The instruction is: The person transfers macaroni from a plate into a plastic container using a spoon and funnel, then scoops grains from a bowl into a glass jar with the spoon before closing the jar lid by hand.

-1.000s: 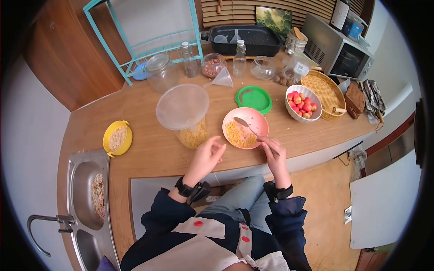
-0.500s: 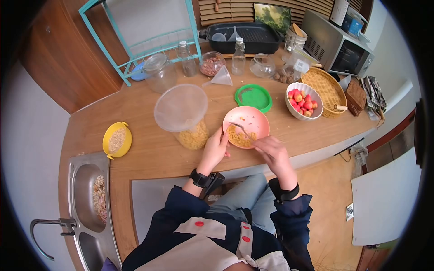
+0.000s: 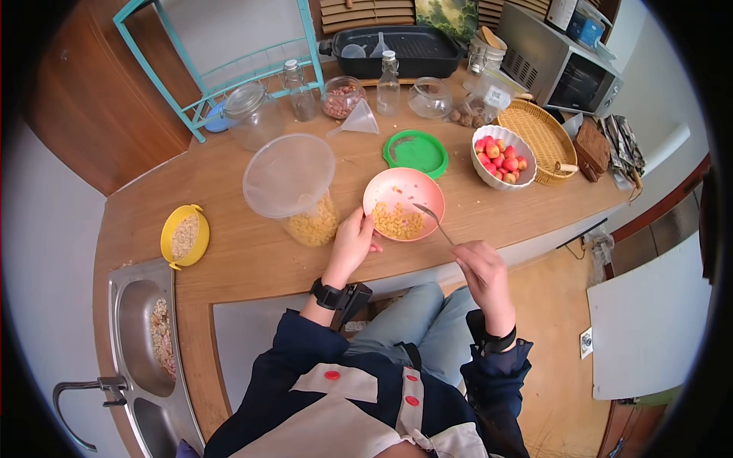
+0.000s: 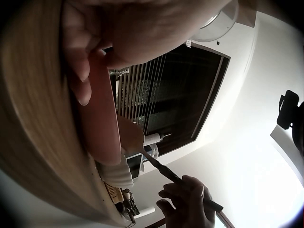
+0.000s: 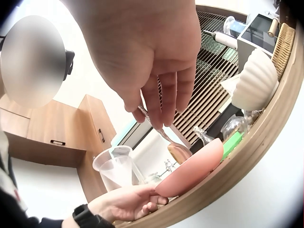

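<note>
Pink bowl (image 3: 416, 183) sits near the counter's near edge, right of the clear container (image 3: 314, 223). Our left hand (image 3: 350, 250) pinches its left rim, fingers partly hidden beneath; our right hand (image 3: 487, 278) pinches the spoon (image 3: 437, 221) over it. We can't tell whether the spoon carries anything.

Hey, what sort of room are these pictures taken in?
Most likely a home kitchen: there's a stainless steel sink with a curved metal tap, a silver microwave with a dark door, and a black rectangular pan at the back of the wooden counter.
</note>
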### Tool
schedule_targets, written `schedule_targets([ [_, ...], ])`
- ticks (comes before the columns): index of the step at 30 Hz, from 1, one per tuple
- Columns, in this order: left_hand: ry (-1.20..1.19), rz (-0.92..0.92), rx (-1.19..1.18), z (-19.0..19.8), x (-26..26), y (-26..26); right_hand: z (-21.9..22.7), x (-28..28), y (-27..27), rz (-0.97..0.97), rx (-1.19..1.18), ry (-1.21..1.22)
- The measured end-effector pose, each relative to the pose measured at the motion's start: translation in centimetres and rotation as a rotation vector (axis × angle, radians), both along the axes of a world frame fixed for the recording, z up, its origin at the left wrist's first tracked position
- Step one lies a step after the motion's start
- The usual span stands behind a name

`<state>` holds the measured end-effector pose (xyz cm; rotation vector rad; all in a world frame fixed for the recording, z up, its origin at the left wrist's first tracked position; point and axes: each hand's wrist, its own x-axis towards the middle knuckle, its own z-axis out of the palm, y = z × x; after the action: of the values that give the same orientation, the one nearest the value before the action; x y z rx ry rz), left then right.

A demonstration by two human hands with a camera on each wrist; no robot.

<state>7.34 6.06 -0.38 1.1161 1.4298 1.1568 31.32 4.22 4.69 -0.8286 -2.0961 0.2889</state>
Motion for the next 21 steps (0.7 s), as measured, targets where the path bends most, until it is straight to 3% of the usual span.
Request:
schedule_targets([
  [5, -0.108, 0.029, 0.061, -1.3, -0.1, 0.4, 1.0, -1.1, 0.2, -0.06, 0.116, -0.194],
  [9, -0.133, 0.033, 0.049, -0.1, -0.1, 0.2, 1.0, -1.2, 0.4, -0.048, 0.108, -0.192],
  [11, -0.108, 0.017, 0.05, 0.5, 0.0, 0.1, 0.7, -0.7, 0.5, -0.006, -0.043, 0.013],
  [15, -0.096, -0.006, 0.057, 1.8, 0.2, -0.1, 0.6, -0.2, 0.4, 0.023, -0.186, 0.187],
  [21, -0.013, -0.055, 0.038, 3.4, 0.9, -0.3, -2.8, -1.7, -1.1, -0.06, -0.4, 0.543],
])
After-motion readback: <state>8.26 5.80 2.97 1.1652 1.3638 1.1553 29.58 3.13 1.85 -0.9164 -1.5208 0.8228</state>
